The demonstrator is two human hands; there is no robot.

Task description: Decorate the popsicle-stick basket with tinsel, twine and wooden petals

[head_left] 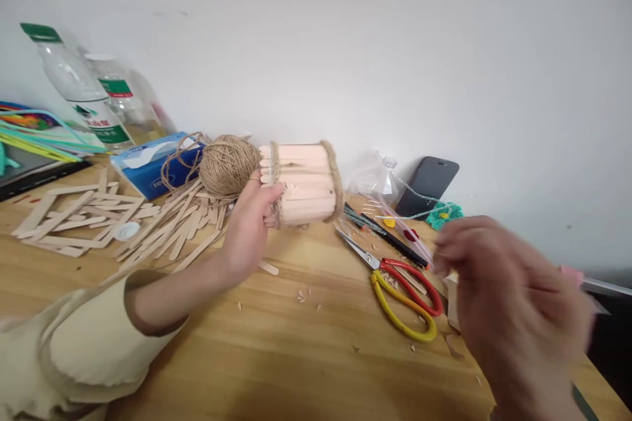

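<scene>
My left hand (249,220) grips a small round holder made of craft sticks (306,184), tipped on its side above the table. Twine bands circle it near both ends, and a small flower shape of pale wood chips sits on its side by my thumb. At the right, my right hand (508,302) is raised and blurred, its fingers curled in a pinch; whatever is between the fingertips is too smeared to make out. Scissors (380,263) with red and yellow handles lie partly open between the hands.
Behind my left hand are a ball of twine (230,164), a blue tissue pack (158,161) and loose craft sticks (182,223). Plastic bottles (83,92) stand at the back left. A phone (427,184) leans on the wall near a green yarn flower (444,215). Wood chips (301,296) dot the table.
</scene>
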